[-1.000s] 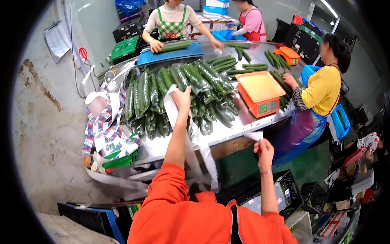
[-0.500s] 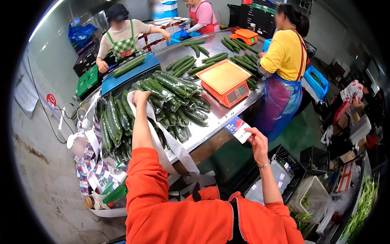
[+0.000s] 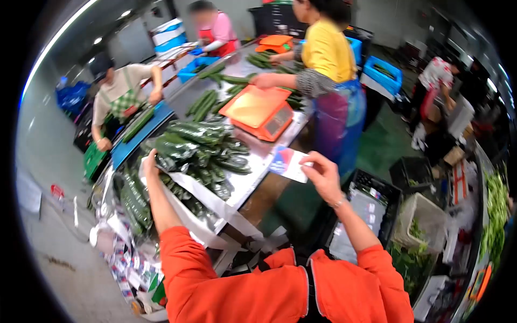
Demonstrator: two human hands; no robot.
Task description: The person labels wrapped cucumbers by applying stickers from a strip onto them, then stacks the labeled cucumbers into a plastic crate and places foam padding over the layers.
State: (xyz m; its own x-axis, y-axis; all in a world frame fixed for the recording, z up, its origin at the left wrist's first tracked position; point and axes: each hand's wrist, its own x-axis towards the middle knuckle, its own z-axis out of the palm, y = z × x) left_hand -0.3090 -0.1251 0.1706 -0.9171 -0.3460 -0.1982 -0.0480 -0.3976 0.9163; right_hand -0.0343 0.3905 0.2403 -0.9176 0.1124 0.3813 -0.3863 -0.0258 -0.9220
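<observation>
Label [image 3: 288, 163] in front of the scale [image 3: 257, 107], long axis nearly level, coloured end pointing leftward in view.
The right hand [image 3: 323, 175] pinches its white end, thumb and fingers nearly closed; the left hand [image 3: 151, 163], fingers folded, holds the strip [image 3: 215, 204], slanting down rightward past bagged cucumbers [image 3: 186, 142] on the tabletop [image 3: 249, 183].

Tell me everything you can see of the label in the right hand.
The label is a flat piece, apparently paper, blue and pinkish-red towards its left and white towards its right; its print is too blurred to read. The right hand pinches its right end between thumb and fingers, holding it tilted. In view it sits just below the orange scale. Only the hand visibly touches it.
</observation>
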